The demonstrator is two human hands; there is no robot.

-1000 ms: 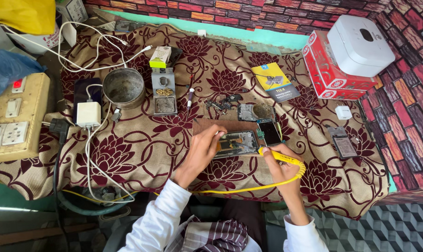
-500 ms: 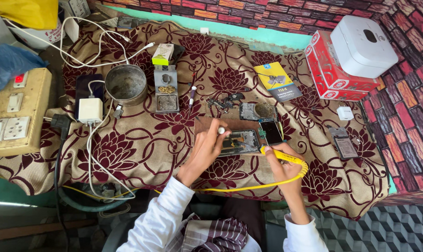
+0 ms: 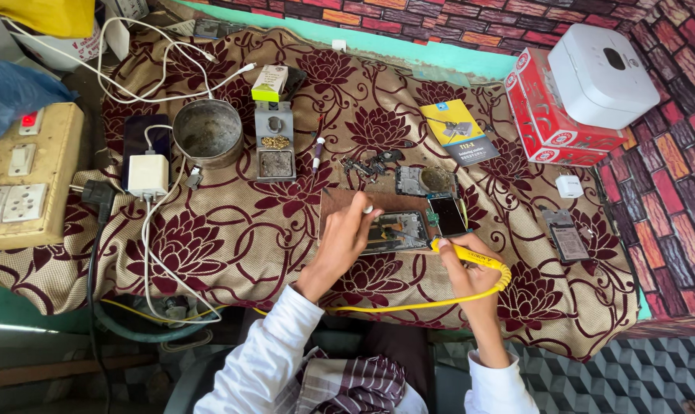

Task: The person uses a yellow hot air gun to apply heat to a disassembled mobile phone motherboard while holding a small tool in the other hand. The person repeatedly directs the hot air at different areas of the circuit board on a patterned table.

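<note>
An opened phone point(image 3: 397, 230) lies on a brown board point(image 3: 340, 203) at the table's front middle. My left hand point(image 3: 346, 239) rests at the phone's left end and pinches a thin white-tipped tool that points up. My right hand point(image 3: 461, 270) grips a yellow soldering iron point(image 3: 470, 254) with its tip at the phone's right end. The iron's yellow cable loops round my wrist and runs left along the table edge. A small dark screen part point(image 3: 448, 215) lies beside the phone.
A floral cloth point(image 3: 232, 230) covers the table. A metal bowl point(image 3: 207, 132), soldering stand point(image 3: 275, 142), white charger point(image 3: 147, 175), switchboard point(image 3: 21, 176), yellow booklet point(image 3: 458, 132), red box point(image 3: 547, 123) with a white device point(image 3: 600, 73) on it, and another phone point(image 3: 568, 239) lie about.
My left hand has lifted the white-tipped tool slightly over the phone's left end. The right hand with the iron has stayed at the phone's right end. The camera has shifted a little.
</note>
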